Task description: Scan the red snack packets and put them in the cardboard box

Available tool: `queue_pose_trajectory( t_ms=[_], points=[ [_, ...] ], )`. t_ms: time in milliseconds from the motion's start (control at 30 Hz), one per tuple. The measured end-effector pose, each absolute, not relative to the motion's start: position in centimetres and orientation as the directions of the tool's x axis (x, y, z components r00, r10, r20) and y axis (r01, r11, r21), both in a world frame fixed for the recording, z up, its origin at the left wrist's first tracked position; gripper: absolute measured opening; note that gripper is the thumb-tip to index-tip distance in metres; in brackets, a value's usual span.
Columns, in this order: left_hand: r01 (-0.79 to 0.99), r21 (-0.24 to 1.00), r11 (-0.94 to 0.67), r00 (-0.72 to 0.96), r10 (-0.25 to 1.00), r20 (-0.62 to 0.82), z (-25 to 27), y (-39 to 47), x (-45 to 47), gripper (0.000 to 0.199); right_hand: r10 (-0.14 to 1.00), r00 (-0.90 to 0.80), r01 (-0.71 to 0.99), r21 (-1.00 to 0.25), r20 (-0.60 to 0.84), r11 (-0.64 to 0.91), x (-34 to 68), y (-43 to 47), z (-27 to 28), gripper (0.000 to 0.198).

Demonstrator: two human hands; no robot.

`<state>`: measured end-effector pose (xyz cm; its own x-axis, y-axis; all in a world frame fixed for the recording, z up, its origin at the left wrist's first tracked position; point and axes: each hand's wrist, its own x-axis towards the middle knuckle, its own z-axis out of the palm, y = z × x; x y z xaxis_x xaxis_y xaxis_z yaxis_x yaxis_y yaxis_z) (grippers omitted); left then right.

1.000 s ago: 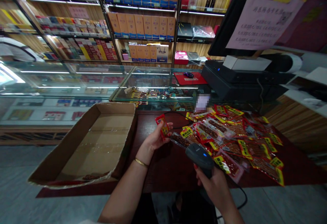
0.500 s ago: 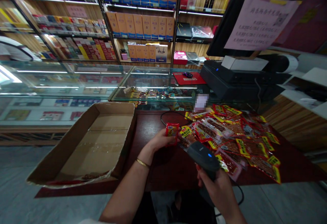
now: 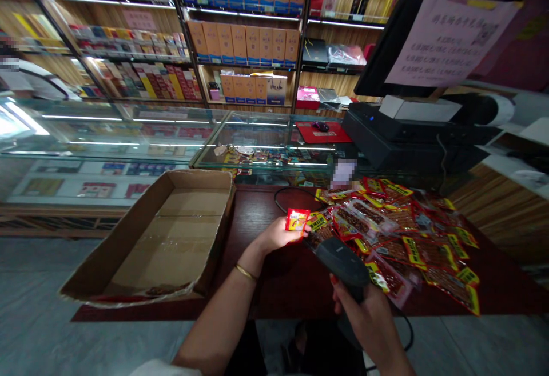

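Table: dark red, packets heaped right
Left hand: I pinch one red packet, brightly lit
Right hand: I grip the scanner, facing it
Progress: seemingly mid-scan; how many packets remain, unclear

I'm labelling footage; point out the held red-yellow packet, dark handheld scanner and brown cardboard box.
Held red-yellow packet (image 3: 297,220), head view: printed front.
Dark handheld scanner (image 3: 343,263), head view: upper casing.
Brown cardboard box (image 3: 165,262), head view: inner floor.
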<state>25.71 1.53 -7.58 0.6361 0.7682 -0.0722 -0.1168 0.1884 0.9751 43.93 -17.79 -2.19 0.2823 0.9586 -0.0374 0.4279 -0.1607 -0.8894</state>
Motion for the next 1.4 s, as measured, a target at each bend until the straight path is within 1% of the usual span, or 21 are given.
queue_pose_trajectory(
  t_ms=[67, 133, 267, 367, 467, 567, 667, 733, 800, 867, 967, 1100, 1200, 1300, 1400],
  points=[
    [-0.089, 0.988, 0.128, 0.64, 0.767, -0.042, -7.3, 1.5, 25.8, 0.04, 0.955, 0.294, 0.428, -0.89, -0.03, -0.16, 43.9, -17.7, -2.0, 0.052],
    [-0.071, 0.991, 0.11, 0.644, 0.764, -0.038, -7.0, 1.3, 25.8, 0.037, 0.954, 0.3, 0.43, -0.889, -0.024, -0.158, 43.9, -17.5, -2.0, 0.05],
    [-0.09, 0.981, 0.169, 0.652, 0.755, -0.07, -6.4, 1.0, 25.9, 0.033, 0.947, 0.32, 0.443, -0.881, -0.021, -0.169, 43.9, -17.1, -2.5, 0.049],
    [-0.137, 0.964, 0.229, 0.599, 0.794, -0.104, -6.2, 1.1, 25.7, 0.043, 0.943, 0.332, 0.439, -0.879, -0.035, -0.187, 43.9, -16.9, -2.9, 0.049],
    [-0.22, 0.931, 0.292, 0.456, 0.874, -0.167, -6.1, 1.7, 25.3, 0.055, 0.953, 0.286, 0.408, -0.887, -0.1, -0.216, 43.7, -16.7, -3.4, 0.043],
    [-0.282, 0.913, 0.296, 0.298, 0.931, -0.21, -6.1, 2.6, 24.7, 0.055, 0.958, 0.224, 0.31, -0.919, -0.178, -0.243, 43.2, -16.2, -4.3, 0.03],
    [-0.312, 0.925, 0.217, 0.122, 0.975, -0.188, -6.3, 3.6, 24.2, 0.05, 0.954, 0.156, 0.147, -0.949, -0.256, -0.278, 42.2, -14.9, -5.4, 0.037],
    [-0.325, 0.935, 0.141, -0.001, 0.989, -0.149, -6.6, 4.2, 23.9, 0.046, 0.95, 0.093, 0.095, -0.948, -0.297, -0.305, 41.3, -13.7, -6.2, 0.041],
    [-0.317, 0.948, 0.04, -0.126, 0.988, -0.084, -7.0, 4.7, 23.6, 0.046, 0.952, 0.05, 0.144, -0.941, -0.303, -0.307, 40.5, -12.3, -6.7, 0.042],
    [-0.282, 0.956, -0.078, -0.227, 0.974, 0.013, -7.4, 5.2, 23.2, 0.047, 0.963, 0.026, 0.233, -0.936, -0.267, -0.266, 39.7, -10.8, -7.1, 0.041],
    [-0.239, 0.95, -0.2, -0.291, 0.948, 0.126, -7.2, 5.5, 22.5, 0.045, 0.981, 0.009, 0.334, -0.925, -0.192, -0.184, 38.8, -8.8, -7.3, 0.033],
    [-0.236, 0.949, -0.21, -0.282, 0.949, 0.141, -5.2, 4.8, 22.1, 0.04, 0.986, -0.015, 0.476, -0.868, -0.166, -0.139, 38.0, -7.1, -6.8, 0.036],
    [-0.168, 0.961, -0.218, -0.239, 0.955, 0.175, -2.8, 3.2, 22.5, 0.035, 0.99, -0.015, 0.59, -0.8, -0.143, -0.107, 37.8, -6.7, -6.1, 0.033],
    [-0.143, 0.967, -0.211, -0.166, 0.968, 0.186, -0.6, 0.9, 23.7, 0.039, 0.993, 0.01, 0.69, -0.718, -0.113, -0.089, 37.7, -6.6, -5.4, 0.033],
    [-0.165, 0.973, -0.158, -0.08, 0.986, 0.147, 0.5, -1.5, 25.4, 0.042, 0.996, 0.034, 0.745, -0.662, -0.084, -0.082, 37.7, -6.3, -5.2, 0.039]
  ],
)
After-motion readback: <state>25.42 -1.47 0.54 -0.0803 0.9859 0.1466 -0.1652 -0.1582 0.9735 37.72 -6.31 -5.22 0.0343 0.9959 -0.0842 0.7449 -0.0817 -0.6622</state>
